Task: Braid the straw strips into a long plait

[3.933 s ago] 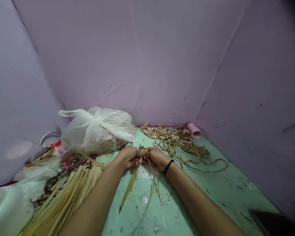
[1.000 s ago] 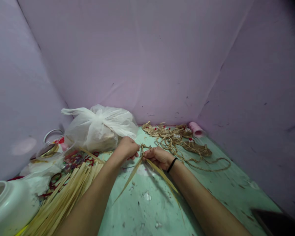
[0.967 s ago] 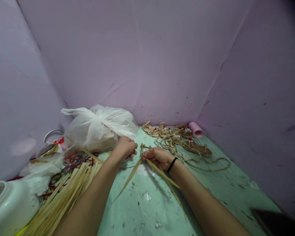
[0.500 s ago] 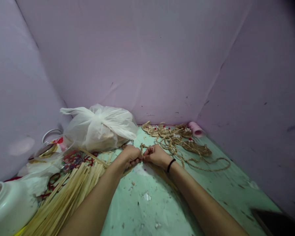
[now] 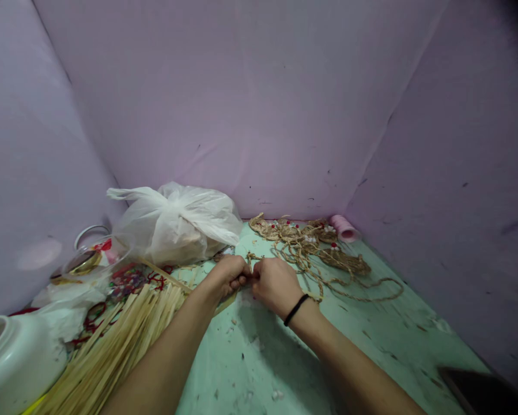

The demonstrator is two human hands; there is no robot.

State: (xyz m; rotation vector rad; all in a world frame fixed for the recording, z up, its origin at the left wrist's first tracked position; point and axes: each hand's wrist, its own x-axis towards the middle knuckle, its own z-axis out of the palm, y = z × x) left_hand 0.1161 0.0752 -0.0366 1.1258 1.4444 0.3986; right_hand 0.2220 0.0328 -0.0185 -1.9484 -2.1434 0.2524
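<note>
Both hands meet at the middle of the green table [image 5: 371, 334]. The left hand [image 5: 228, 275] and right hand [image 5: 273, 282] are curled tight, fingertips pinching a thin braided straw cord [image 5: 250, 257] between them. It's tan, dry, knotty and twisted, poking up just above the knuckles; most of it is hidden inside the fists. A flat straw strip [image 5: 226, 301] sticks out under the left hand.
</note>
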